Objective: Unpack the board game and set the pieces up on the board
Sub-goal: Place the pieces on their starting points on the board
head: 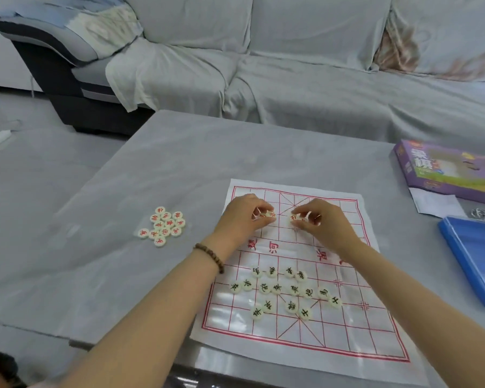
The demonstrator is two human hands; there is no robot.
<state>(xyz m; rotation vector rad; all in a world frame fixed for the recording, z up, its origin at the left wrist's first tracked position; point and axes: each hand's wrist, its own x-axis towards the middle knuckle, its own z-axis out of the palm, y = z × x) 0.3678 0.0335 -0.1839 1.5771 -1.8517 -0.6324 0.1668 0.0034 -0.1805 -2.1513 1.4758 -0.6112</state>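
Board [375,317]: thin red-lined sheet, lying flat on the grey table [179,163], its near edge reaching close to the table's near edge. Risk, as judged: a forearm dragging over so light a sheet is likely to be shifting or rucking it, taking every piece along.

Black-marked pieces [291,289]: loose cluster sitting unsorted on the board's near half, between the two forearms and not on starting points. Risk, as judged: a wrist drawing back low is liable to be sweeping them off their lines or off the table.

Left hand [241,217]: reaching over the far half, palm down, beaded bracelet [210,254] at the wrist. Fingers are curling in and pinching a red-marked piece [270,214] at the tips.

Right hand [325,219]: mirroring it just beside, fingers bent and pinching a second red piece [294,218]. Whether either piece is touching the board, I cannot tell. Risk, as judged: the two hands working so near are risking a knock between pieces.

Red pile [164,226]: remaining red pieces bunching on the table, well left of the board.

Paper slip [437,204], blue tray [476,259], purple box [445,169]: lying at the right edge.

Sofa [291,65]: standing beyond, under a cover.
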